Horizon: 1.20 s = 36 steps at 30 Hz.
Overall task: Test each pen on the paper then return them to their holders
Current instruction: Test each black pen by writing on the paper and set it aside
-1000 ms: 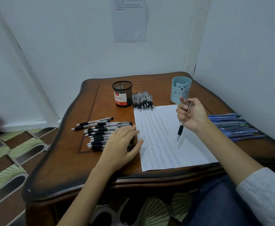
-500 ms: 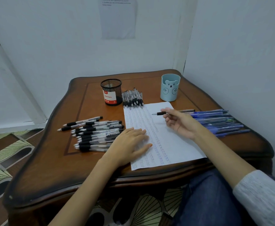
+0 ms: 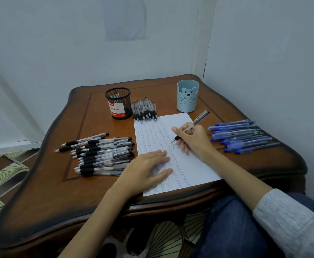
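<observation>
Right hand fingers curled round one pen, tip on paper just left of knuckles, left hand flat, fingers straight, pressing sheet, two holders: mesh holder, bear holder, three loose heaps: black pile, black bunch, blue pile, pens per heap uncountable.

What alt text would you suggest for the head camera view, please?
The right hand holds a pen, tip on a marked sheet of paper that the left hand presses flat on a wooden table. Black-grip pens lie left, blue pens right; a black mesh holder and blue bear holder stand behind.
</observation>
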{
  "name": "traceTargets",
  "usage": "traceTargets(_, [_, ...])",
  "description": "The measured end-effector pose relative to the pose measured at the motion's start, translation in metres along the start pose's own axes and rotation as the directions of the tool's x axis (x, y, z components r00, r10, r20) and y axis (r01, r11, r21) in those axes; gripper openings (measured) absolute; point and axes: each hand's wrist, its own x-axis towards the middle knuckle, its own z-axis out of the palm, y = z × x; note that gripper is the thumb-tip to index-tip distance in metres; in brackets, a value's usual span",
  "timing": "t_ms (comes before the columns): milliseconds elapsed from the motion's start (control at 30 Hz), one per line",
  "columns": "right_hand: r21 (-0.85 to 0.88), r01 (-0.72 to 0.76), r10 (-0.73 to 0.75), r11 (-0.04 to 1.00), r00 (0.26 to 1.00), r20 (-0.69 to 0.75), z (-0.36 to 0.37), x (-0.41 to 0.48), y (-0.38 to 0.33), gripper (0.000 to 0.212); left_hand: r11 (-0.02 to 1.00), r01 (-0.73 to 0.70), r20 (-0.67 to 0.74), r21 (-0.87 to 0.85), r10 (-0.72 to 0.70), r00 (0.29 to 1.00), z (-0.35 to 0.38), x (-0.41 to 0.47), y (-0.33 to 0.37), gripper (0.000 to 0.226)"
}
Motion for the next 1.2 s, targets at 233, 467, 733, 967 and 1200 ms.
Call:
traceTargets(233, [-0.169,0.023,-0.033,0.985,0.998,-0.056,0.0,0.0,0.001,0.039,1.0,0.024,-0.015,-0.018,-0.024,1.0,0.001,-0.001,0.0,0.057])
traceTargets(467, [-0.186,0.066,-0.064,0.98,0.998,0.014,-0.001,-0.006,0.003,0.032,0.999,0.031,-0.028,-0.03,-0.032,0.999,0.002,-0.001,0.002,0.055])
traceTargets(733, [-0.198,0.023,-0.041,0.98,0.996,-0.083,0.001,0.004,0.007,0.025,0.998,0.048,-0.037,-0.042,-0.05,0.998,0.0,-0.001,0.003,0.052])
traceTargets(967, [-0.211,0.103,-0.108,0.972,0.994,-0.009,0.002,0.0,0.011,0.028,0.998,0.057,-0.04,-0.036,-0.058,0.998,0.001,-0.001,0.004,0.052])
traceTargets(1200, [-0.24,0.12,-0.127,0.963,0.992,-0.017,0.004,0.0,0.01,0.028,0.998,0.055,-0.053,-0.034,-0.057,0.997,0.002,-0.001,0.004,0.051])
